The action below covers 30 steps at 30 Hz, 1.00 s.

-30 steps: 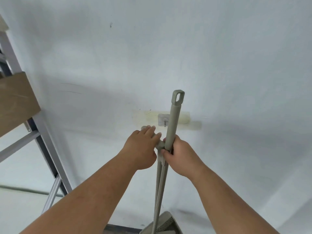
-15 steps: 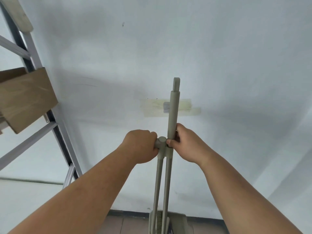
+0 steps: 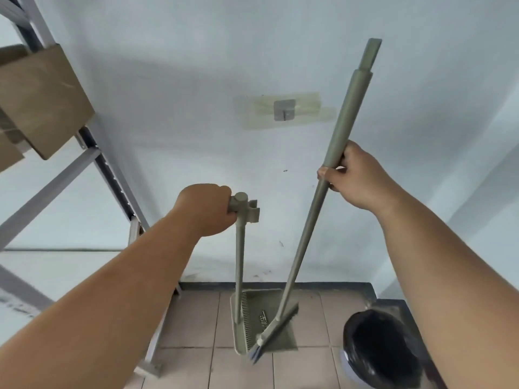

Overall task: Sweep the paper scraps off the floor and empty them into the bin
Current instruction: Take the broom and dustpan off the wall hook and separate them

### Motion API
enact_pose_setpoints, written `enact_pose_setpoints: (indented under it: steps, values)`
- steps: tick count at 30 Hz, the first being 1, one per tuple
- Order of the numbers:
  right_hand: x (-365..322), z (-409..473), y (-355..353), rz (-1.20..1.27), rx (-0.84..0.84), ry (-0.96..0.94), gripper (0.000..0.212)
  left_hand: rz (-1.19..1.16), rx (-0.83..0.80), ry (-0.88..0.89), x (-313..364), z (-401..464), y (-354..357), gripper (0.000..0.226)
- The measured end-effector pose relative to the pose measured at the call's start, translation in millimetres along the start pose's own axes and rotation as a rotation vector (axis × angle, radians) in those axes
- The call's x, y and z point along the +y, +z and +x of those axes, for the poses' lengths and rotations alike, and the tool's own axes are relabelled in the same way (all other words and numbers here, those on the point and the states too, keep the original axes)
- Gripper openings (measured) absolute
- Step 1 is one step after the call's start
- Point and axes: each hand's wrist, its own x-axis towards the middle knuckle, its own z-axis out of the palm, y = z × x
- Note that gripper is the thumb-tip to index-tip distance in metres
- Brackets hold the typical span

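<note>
Broom [image 3: 334, 175] and dustpan [image 3: 262, 322] stand apart now in the middle of the frame, one in each of your hands. Your right hand [image 3: 356, 178], right of centre, has its fingers wrapped round the broom's handle about halfway up; the handle leans up toward the upper right, and the bristle head sits low at centre, over the pan's open tray. Your left hand [image 3: 205, 210], at centre, grips the short crossbar at the top of the dustpan's upright handle, with the empty clip beside your knuckles. The pan rests on the tiled floor [image 3: 191, 318] against the base of the wall. The bin [image 3: 379, 349], lined with a black bag, sits at lower right, near the pan but not touching it. On the wall above, a taped hook [image 3: 284, 110] is bare. A metal shelf [image 3: 92, 161] holding cardboard fills the upper left. No paper scraps show in this view.
</note>
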Motion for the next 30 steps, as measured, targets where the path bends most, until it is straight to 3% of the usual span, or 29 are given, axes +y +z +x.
enact_pose_setpoints:
  steps: [3, 14, 17, 26, 30]
  values:
    - [0, -9, 16, -0.107, -0.058, -0.015, 0.015, 0.018, -0.044, 0.056, 24, -8, 13, 0.023]
    - [55, -42, 53, -0.306, -0.346, 0.181, 0.026, -0.105, -0.281, -0.098, 57, -37, 64, 0.016]
    - [79, -55, 64, -0.091, -0.381, 0.320, 0.016, -0.151, -0.342, -0.116, 69, -46, 86, 0.016]
    - [146, -101, 108, 0.617, -0.421, 0.901, 0.033, -0.222, -0.490, -0.177, 100, -87, 151, 0.032]
    - [166, -122, 122, 0.836, -0.422, 1.159, 0.019, -0.287, -0.551, -0.245, 113, -107, 173, 0.030]
